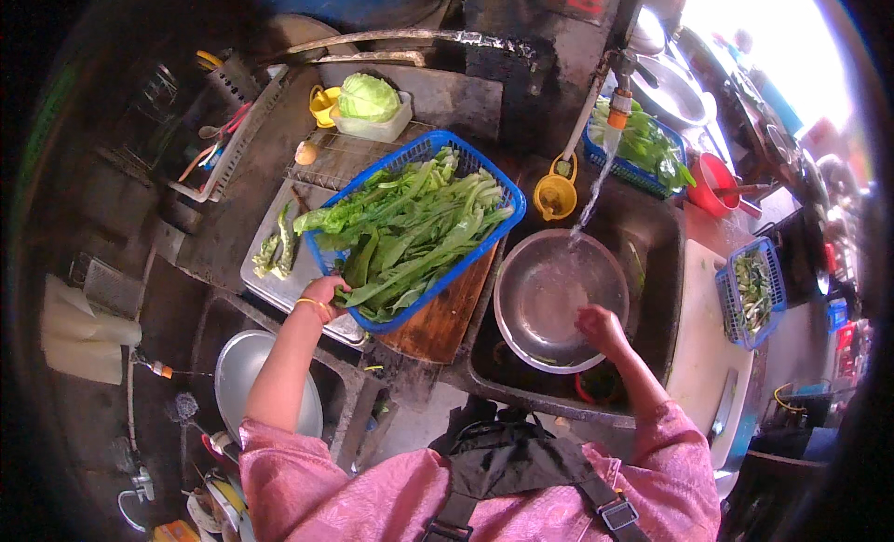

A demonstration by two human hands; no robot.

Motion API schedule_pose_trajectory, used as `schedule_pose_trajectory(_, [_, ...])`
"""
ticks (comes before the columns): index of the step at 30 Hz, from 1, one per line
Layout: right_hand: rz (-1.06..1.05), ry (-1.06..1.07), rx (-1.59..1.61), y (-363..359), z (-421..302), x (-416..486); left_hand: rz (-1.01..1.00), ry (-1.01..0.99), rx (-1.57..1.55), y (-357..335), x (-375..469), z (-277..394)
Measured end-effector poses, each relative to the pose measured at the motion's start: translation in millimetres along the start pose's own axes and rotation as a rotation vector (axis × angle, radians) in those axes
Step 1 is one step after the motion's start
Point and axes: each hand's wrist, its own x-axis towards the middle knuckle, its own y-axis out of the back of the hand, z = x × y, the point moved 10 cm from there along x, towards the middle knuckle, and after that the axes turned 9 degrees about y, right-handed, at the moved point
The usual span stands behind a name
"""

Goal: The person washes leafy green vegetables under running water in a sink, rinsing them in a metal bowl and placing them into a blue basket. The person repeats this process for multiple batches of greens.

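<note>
My left hand [323, 297], with a yellow bangle at the wrist, grips the near left rim of a blue plastic basket [513, 193]. Long leafy greens [419, 235] fill the basket, and some leaves cover my fingertips. The basket rests partly on a wooden board [440, 311] and a metal tray [262, 273]. My right hand [601, 327] is over the right side of a round metal basin [534, 297], its fingers curled, with nothing visible in them. Water [594, 193] runs from a tap [619, 109] into the basin, which sits in a dark sink [660, 262].
A pale cabbage [369, 98] sits in a white tub [384, 126] behind the basket. Beyond the sink stand another basket of greens [639, 147] and a red pot [712, 186]. A knife [725, 402] lies on the white cutting board [698, 318] at right. Another metal bowl [234, 360] is at left.
</note>
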Motion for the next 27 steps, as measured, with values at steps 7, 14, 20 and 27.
schedule_pose_trajectory(7, [0.294, 0.647, -0.111, 24.2, -217.2, 70.5, 0.112, -0.258, 0.013, 6.1, -66.4, -6.9])
schedule_pose_trajectory(14, [-0.254, 1.091, -0.459, -94.0, -294.6, 76.2, 0.039, -0.171, -0.040, 19.9, -105.1, -64.4])
schedule_pose_trajectory(20, [-0.292, 0.962, -0.231, -94.1, -305.2, 94.5, 0.053, -0.086, 0.012, 26.8, -91.5, -95.8])
schedule_pose_trajectory(27, [-0.736, 0.599, 0.211, -107.7, -324.3, 113.5, 0.900, -1.296, 0.855, -22.5, -230.3, 0.5])
